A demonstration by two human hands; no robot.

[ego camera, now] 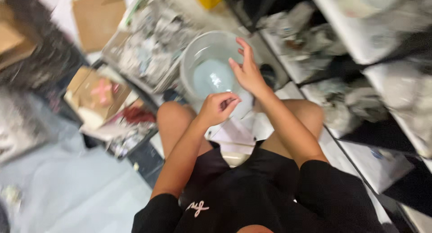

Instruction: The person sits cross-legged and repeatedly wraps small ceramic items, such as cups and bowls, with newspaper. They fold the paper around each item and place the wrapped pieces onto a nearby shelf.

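Observation:
I sit low with my bare knees apart, and a clear plastic bowl [198, 57] stands on the floor in front of them. Its bottom looks pale blue. My right hand [246, 71] is raised over the bowl's near right rim, fingers spread, holding nothing. My left hand [218, 108] hovers just below the rim with thumb and fingertips pinched together; the blur hides whether something small is in the pinch. A pale sheet [234, 135] lies between my knees under the hands.
A tray of grey clutter [150, 44] lies to the bowl's left. A cardboard box [92, 96] and loose packets sit further left. White shelves [360, 39] with wrapped items run along the right. Pale blue sheeting [67, 188] covers the floor at lower left.

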